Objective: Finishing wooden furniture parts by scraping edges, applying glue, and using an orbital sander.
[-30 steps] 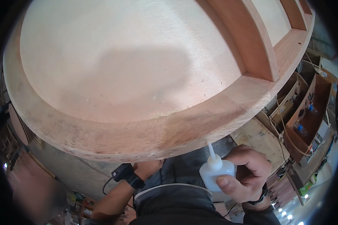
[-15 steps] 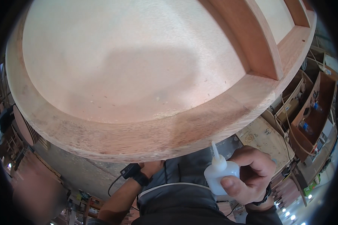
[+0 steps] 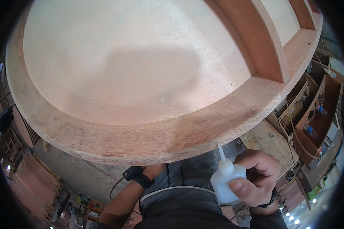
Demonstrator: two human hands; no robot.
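Observation:
My right hand [image 3: 258, 176] is closed around a white squeeze bottle [image 3: 226, 187] with a long narrow nozzle. The bottle is upright, and its nozzle tip comes up to the lower edge of a large curved wooden frame [image 3: 141, 139]; I cannot tell whether the two touch. Inside the frame lies a pale wooden panel [image 3: 103, 49], dotted with wood chips and dust near the rim. My left hand [image 3: 154, 170] is at the frame's near edge, its fingers hidden beneath the wood. A dark band with a small black device [image 3: 133, 173] is at that wrist.
An upright wooden divider [image 3: 256, 38] crosses the frame at the right. Beyond it stand open wooden boxes [image 3: 321, 118] with plastic bottles in them, beside a worktop [image 3: 273, 147]. Stacked boards [image 3: 36, 183] lie at lower left. A cable [image 3: 114, 191] hangs near my left arm.
My right hand and the bottle have shifted very slightly right. A blurred shape at lower left has gone, and the stacked boards there now show. My left hand stays put.

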